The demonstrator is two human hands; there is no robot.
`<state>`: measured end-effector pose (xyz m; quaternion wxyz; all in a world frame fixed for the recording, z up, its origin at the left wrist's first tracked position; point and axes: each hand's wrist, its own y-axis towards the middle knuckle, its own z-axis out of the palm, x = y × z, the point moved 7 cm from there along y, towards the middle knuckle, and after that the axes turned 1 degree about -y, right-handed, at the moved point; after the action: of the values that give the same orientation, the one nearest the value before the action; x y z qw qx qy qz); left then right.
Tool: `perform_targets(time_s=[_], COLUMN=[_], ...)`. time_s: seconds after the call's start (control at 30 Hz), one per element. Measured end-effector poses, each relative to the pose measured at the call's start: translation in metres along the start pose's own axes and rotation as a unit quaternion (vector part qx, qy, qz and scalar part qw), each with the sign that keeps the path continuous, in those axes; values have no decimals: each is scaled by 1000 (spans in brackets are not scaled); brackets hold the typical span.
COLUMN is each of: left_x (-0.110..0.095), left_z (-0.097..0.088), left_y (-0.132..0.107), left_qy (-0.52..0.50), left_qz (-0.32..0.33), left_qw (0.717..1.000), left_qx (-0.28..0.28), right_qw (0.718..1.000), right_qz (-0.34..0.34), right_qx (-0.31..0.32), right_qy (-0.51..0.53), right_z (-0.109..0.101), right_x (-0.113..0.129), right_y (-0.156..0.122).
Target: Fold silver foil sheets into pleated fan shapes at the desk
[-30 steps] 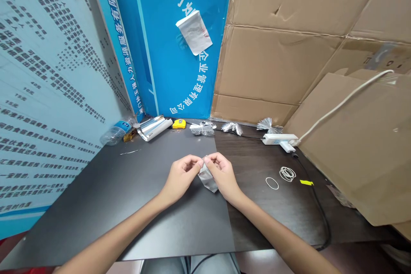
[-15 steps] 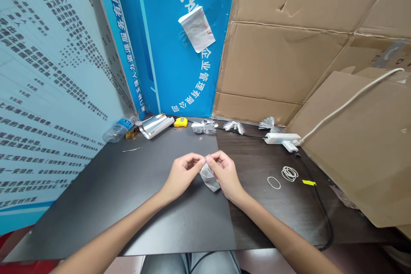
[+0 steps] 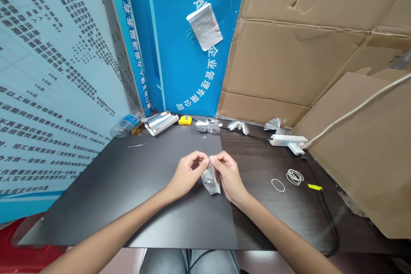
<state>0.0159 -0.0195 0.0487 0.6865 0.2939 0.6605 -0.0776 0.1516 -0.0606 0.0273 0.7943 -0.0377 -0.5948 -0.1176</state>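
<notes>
A small crinkled piece of silvery foil sheet (image 3: 211, 181) hangs between my two hands, just above the middle of the table. My left hand (image 3: 190, 173) pinches its top edge between thumb and fingers. Right beside it, my right hand (image 3: 227, 174) pinches the same top edge, the two thumbs nearly touching. The foil's lower end fans out toward me, and its upper edge is mostly covered by fingertips.
Along the back lie a plastic bottle (image 3: 126, 125), a foil roll (image 3: 162, 123), a yellow tape measure (image 3: 185, 120), several tied foil-strip bundles (image 3: 208, 126) and a white power strip (image 3: 288, 140). Right of my hands are white rubber bands (image 3: 294, 177), a yellow strip (image 3: 315, 187) and a black cable (image 3: 327, 214).
The whole view has shifted slightly. Both hands keep their pinch on the foil sheet, whose lower end has turned a little and now shows a narrower, pointed corner.
</notes>
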Motion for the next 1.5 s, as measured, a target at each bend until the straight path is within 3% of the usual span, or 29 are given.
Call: perform_targets(time_s=[0.2, 0.57, 1.03, 1.5], left_x=[6, -3, -4, 1], left_z=[1, -6, -6, -9], left_y=[0, 2, 0, -1], left_qy=[8, 70, 67, 16], left_qz=[-4, 33, 49, 1], left_qw=[1000, 997, 996, 998], left_qx=[-16, -24, -30, -60], right_qw=[999, 995, 989, 987], right_qz=[-4, -47, -49, -64], right_qx=[2, 32, 12, -17], right_qy=[-31, -85, -142, -144], right_z=[1, 0, 0, -3], right_x=[-2, 10, 13, 16], right_y=[-2, 5, 1, 0])
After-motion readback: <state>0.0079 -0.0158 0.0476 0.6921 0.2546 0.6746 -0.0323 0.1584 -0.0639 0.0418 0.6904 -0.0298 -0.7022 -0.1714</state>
